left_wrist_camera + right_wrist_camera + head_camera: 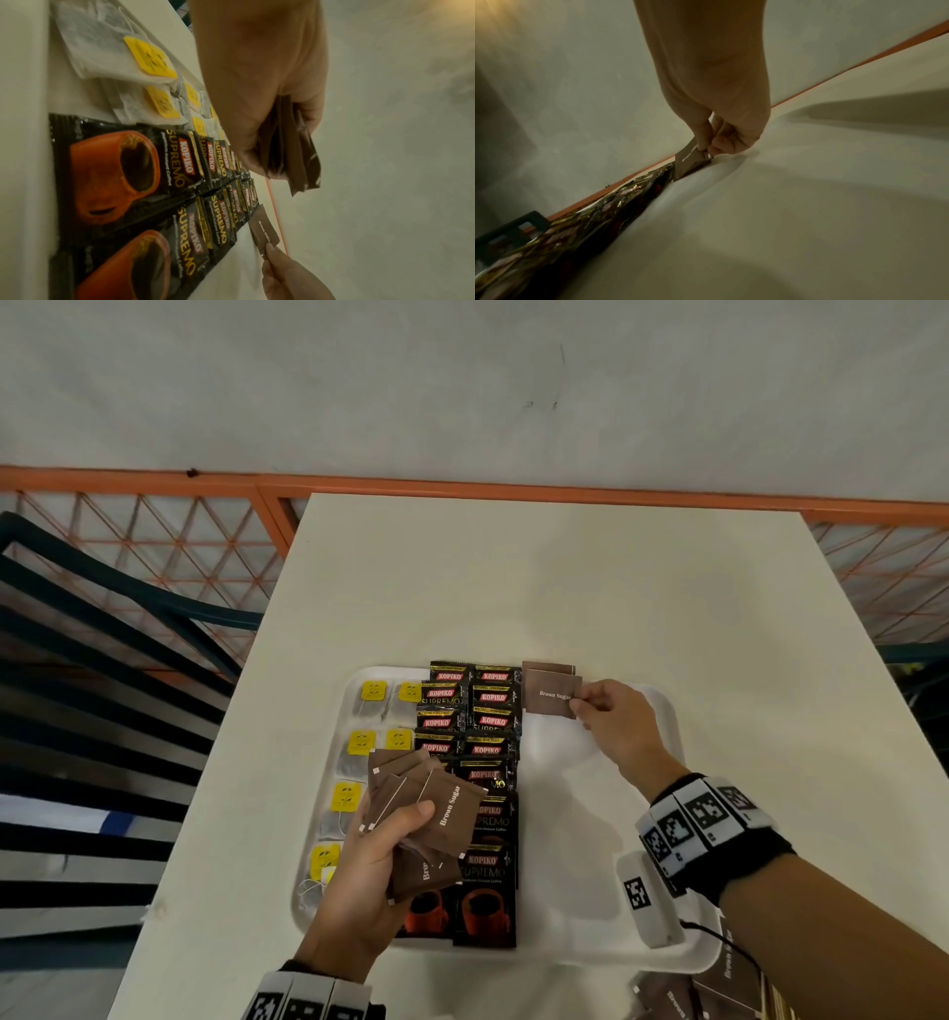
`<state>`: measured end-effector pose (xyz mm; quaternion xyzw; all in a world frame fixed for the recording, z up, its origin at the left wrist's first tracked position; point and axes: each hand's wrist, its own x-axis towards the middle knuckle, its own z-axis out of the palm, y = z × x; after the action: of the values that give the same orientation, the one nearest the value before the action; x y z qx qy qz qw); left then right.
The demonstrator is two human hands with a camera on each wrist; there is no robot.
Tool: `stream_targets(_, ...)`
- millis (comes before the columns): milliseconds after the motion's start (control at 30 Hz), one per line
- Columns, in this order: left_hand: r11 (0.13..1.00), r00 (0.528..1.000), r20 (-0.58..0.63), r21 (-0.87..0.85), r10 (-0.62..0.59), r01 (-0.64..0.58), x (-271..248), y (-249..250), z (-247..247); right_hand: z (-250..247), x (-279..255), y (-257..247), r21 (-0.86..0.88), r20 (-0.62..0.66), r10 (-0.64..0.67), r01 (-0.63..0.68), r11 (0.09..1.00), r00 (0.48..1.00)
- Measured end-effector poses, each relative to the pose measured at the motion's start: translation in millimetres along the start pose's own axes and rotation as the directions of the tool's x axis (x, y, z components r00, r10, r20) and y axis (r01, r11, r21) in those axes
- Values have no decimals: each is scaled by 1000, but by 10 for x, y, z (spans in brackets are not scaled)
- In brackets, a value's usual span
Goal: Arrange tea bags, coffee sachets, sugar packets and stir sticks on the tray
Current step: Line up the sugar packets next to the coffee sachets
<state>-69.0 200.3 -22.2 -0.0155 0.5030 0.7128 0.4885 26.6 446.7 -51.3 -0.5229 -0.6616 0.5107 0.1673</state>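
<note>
Here the sugar packet [550, 694] is lying at the tray's [662, 711] far edge, just right of the coffee sachets [470, 762], overlapping another packet [548, 667]. The right hand [613, 721] is pinching its corner; the left hand [367, 880] is gripping a fanned stack [429, 806] above the tea bags [359, 747].

A white table [565, 588] lies beneath both grips. Beyond them an orange lattice railing [169, 541] runs before a pale wall [462, 377]; a dark slatted chair [77, 660] stands left of the left grip.
</note>
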Motion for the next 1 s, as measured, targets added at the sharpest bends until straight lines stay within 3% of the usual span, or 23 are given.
stream_targets(433, 999, 1000, 4, 34, -16, 16, 43, -7, 33, 80, 23, 13, -43, -36, -73, 71, 997, 997)
stream_targets(633, 1000, 1000, 22, 8, 14, -14, 78, 17, 149, 72, -157, -140, -142, -66, -223, 212, 967, 972)
stream_targets(700, 999, 999, 16, -15, 28, -28, 85, 20, 211, 82, -323, -272, -146, 45, -258, 261, 954, 965)
stream_targets(767, 998, 999, -4, -36, 49, -49, 88, 20, 257, 89, -513, -415, -144, 296, -203, 254, 956, 933)
stream_targets(867, 997, 998, -22, -44, 65, -66, 88, 22, 301, 112, -725, -540, -56, 605, -104, 172, 983, 789)
stream_targets(933, 997, 997, -31, -47, 65, -66, 84, 20, 312, 128, -779, -537, 1, 652, -115, 151, 988, 749)
stream_targets(1000, 997, 998, -26, -54, 56, -58, 74, 19, 309, 126, -793, -532, 31, 632, -138, 153, 988, 763)
